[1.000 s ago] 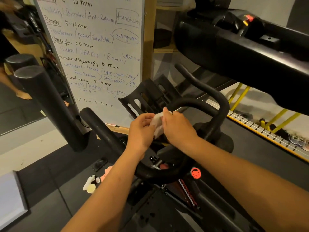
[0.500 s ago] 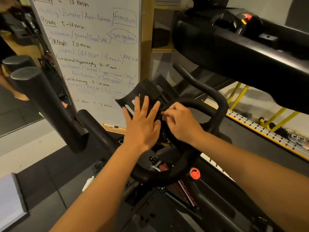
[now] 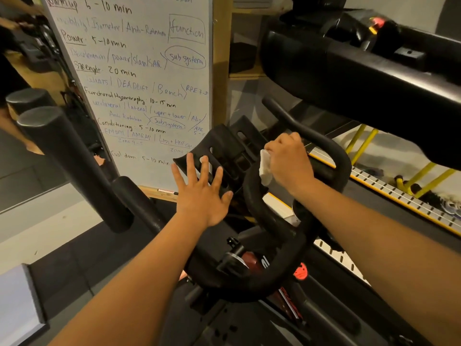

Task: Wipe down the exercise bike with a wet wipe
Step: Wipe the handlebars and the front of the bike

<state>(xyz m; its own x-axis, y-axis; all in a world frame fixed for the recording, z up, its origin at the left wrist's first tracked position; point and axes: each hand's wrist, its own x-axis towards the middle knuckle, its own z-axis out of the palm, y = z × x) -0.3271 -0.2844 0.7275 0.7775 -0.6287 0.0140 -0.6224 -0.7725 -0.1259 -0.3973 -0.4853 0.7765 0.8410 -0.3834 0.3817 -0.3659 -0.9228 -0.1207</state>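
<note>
Item, wet wipe (image 3: 265, 168): let go by my left hand (image 3: 202, 196), now spread over the tablet holder (image 3: 225, 143); right hand (image 3: 289, 163) pinches it at the handlebar (image 3: 253, 203), wiping imminent.

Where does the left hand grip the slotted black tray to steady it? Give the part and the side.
Best grip the tray by its upturned left lip, coming from the left, thumb under, fingers on top. That lip juts free, and the left hand is spread open right by it. The right side is crowded: the right hand holds the wipe at the handlebar loop.
</note>
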